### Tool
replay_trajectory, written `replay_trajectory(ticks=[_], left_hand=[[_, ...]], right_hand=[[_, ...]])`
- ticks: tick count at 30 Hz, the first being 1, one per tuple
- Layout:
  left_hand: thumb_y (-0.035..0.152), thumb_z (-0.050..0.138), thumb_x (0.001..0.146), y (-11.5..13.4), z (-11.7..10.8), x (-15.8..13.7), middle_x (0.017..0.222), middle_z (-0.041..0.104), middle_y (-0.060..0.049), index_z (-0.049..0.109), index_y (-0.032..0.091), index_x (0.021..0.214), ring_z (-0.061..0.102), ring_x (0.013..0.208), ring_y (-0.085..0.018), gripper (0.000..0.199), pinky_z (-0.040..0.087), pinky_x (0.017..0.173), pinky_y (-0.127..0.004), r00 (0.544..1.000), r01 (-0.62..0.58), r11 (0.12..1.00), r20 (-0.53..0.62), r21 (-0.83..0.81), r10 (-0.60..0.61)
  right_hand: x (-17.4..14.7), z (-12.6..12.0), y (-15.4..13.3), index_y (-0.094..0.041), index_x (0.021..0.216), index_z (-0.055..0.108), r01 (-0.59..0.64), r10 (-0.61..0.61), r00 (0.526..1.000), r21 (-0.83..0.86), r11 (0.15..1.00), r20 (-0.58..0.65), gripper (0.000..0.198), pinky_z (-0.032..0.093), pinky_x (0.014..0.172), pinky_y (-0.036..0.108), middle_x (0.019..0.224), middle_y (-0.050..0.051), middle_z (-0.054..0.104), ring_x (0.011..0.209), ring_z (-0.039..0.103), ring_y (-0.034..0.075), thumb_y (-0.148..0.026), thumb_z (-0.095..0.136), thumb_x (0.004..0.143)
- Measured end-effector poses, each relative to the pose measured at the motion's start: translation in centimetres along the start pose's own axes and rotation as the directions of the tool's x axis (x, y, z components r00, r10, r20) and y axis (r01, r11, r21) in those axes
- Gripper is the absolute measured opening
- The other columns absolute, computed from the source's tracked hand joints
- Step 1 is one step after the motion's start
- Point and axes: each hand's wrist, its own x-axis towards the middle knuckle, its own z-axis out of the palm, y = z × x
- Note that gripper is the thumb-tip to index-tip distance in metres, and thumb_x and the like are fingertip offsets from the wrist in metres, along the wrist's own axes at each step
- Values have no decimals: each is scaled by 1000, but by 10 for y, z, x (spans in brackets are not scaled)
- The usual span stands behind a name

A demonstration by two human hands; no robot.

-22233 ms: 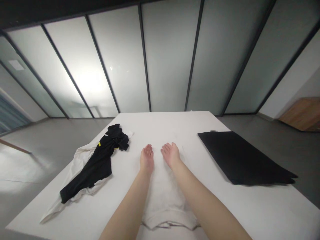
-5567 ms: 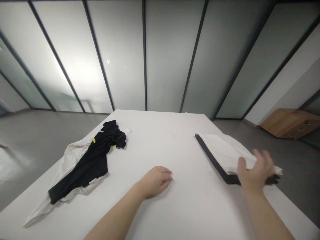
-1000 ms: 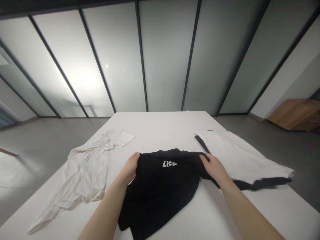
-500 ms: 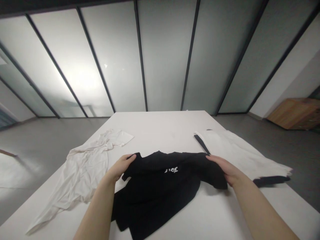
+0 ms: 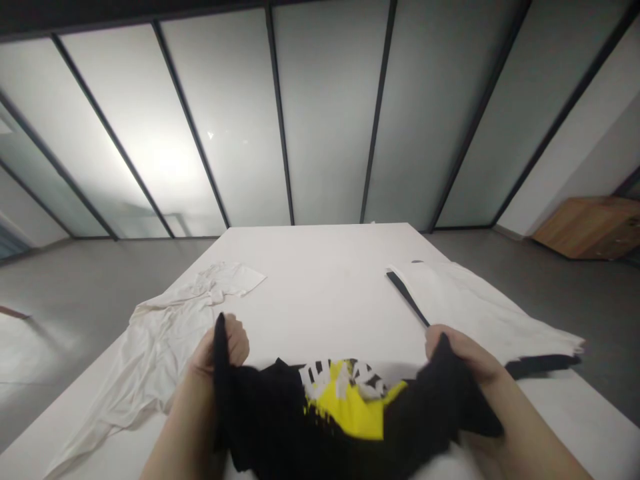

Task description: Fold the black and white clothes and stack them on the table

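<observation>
A black T-shirt (image 5: 280,413) with a yellow and white print hangs between my two hands at the near side of the table, its middle sagging. My left hand (image 5: 234,340) is closed on one upper corner of the shirt. On the other side, my right hand (image 5: 457,350) grips the opposite corner. The lower part of the shirt is blurred and runs out of the bottom of the view.
A crumpled white garment (image 5: 170,340) lies along the left of the white table (image 5: 320,280). To the right lies a flat white garment (image 5: 480,307) with black cloth showing at its edges. Frosted glass panels (image 5: 330,120) stand behind, and a wooden cabinet (image 5: 590,227) is at far right.
Both hands have turned and lifted the black T-shirt's corners. The shirt has swung toward me, and a large yellow and white print now shows instead of the small white lettering.
</observation>
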Motion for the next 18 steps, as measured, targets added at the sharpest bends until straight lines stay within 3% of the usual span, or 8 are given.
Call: replay_trajectory(ticks=[2, 3, 5, 6, 8, 12, 16, 18], left_hand=[[39, 66, 97, 1, 14, 15, 58, 68, 0, 68, 21, 80, 67, 49, -16, 26, 58, 51, -24, 972, 168, 976, -143, -140, -187], [33, 64, 98, 1, 22, 23, 66, 72, -2, 68, 18, 83, 71, 56, -17, 21, 60, 57, -25, 913, 252, 938, -263, -240, -313], [22, 58, 100, -1, 34, 35, 82, 78, -6, 70, 15, 94, 75, 69, -17, 15, 62, 66, -25, 824, 269, 917, -422, -295, -378], [17, 56, 99, -2, 38, 38, 86, 79, -7, 71, 15, 97, 76, 74, -17, 15, 62, 69, -24, 806, 261, 923, -463, -283, -369], [7, 56, 94, -7, 42, 39, 91, 80, -8, 72, 14, 100, 77, 81, -18, 18, 62, 75, -25, 825, 251, 940, -457, -233, -334], [-3, 58, 80, -13, 43, 34, 92, 80, -9, 73, 13, 101, 78, 83, -21, 31, 63, 75, -27, 869, 331, 924, -319, -191, -378], [17, 62, 93, -10, 43, 31, 90, 80, -13, 75, 11, 99, 78, 75, -23, 16, 64, 65, -30, 807, 510, 840, -235, -185, -542], [34, 65, 97, -9, 43, 30, 93, 81, -15, 76, 11, 102, 78, 76, -26, 27, 65, 65, -33, 781, 574, 799, -175, -177, -600]], right_hand=[[16, 16, -6, -26, 91, 75, -27, 36, 996, 112, 993, -80, 33, 65, 80, 38, 83, 5, 79, 80, 76, 27, -54, 84, 78], [25, 24, -8, -25, 97, 76, -66, 81, 993, 157, 985, -91, 33, 64, 87, 40, 90, 6, 81, 91, 77, 28, -55, 79, 83], [39, 36, -10, -23, 99, 76, -159, 177, 978, 159, 974, -109, 29, 64, 89, 41, 95, 7, 82, 96, 77, 29, -51, 74, 88], [42, 40, -8, -22, 100, 76, -198, 213, 971, 143, 970, -104, 26, 64, 88, 40, 97, 8, 82, 96, 77, 28, -46, 75, 89], [44, 43, -3, -20, 102, 75, -243, 251, 966, 107, 964, -68, 21, 64, 86, 36, 104, 10, 81, 94, 77, 25, -36, 78, 89], [39, 49, 6, -18, 101, 72, -248, 248, 969, 112, 962, 11, 21, 64, 81, 29, 103, 10, 80, 87, 77, 19, -22, 84, 84], [40, 59, 10, -18, 91, 69, -242, 253, 966, 151, 958, -60, 18, 64, 72, 27, 89, 8, 78, 77, 74, 17, -23, 85, 85], [43, 63, 14, -19, 87, 66, -248, 262, 955, 114, 962, -136, 21, 59, 56, 21, 78, 4, 73, 64, 69, 13, -24, 86, 84]])
